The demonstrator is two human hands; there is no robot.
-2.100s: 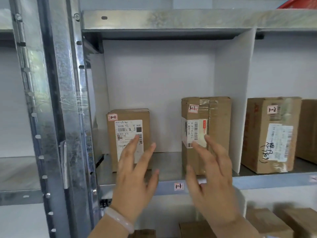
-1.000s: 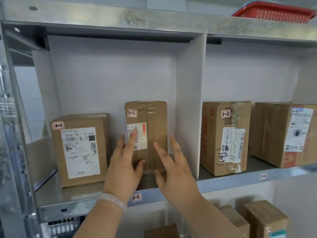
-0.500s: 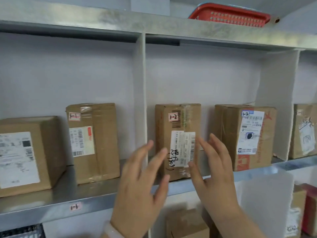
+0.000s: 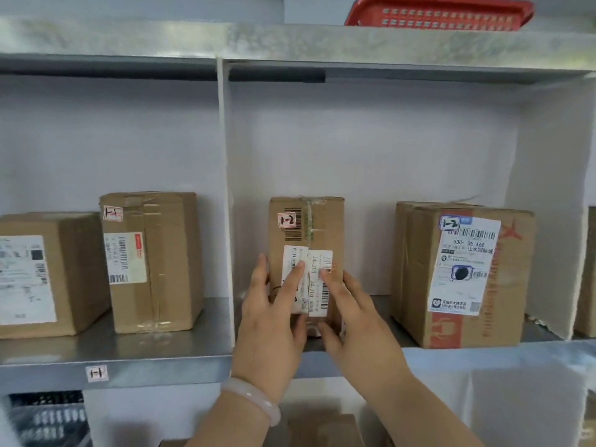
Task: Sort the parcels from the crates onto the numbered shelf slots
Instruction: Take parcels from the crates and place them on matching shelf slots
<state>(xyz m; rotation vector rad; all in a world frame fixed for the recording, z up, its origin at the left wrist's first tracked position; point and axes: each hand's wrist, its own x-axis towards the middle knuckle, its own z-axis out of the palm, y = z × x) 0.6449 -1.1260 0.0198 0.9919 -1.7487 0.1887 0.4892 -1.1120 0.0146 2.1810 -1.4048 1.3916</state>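
Note:
A narrow cardboard parcel [image 4: 319, 221] tagged 1-2 stands upright on the metal shelf [image 4: 161, 366], just right of the white divider [image 4: 225, 188]. My left hand [image 4: 271, 321] lies with straight fingers against its front and left edge. My right hand [image 4: 351, 317] touches the front label and lower right side, fingers extended. A wider parcel [image 4: 464, 272], also tagged 1-2, stands in the same slot to the right. In the slot marked 1-1 stand two parcels, one tall [image 4: 151, 262] and one at the left edge [image 4: 42, 272].
A red basket [image 4: 438, 11] sits on the shelf above. Another white divider [image 4: 554, 204] closes the slot on the right, with a further box [image 4: 588, 275] beyond. More cardboard boxes [image 4: 322, 427] and a dark crate [image 4: 48, 417] lie below the shelf.
My view has swung right from slot 1-1 to slot 1-2. Both hands left the tall 1-1 parcel and now touch the narrow 1-2 parcel.

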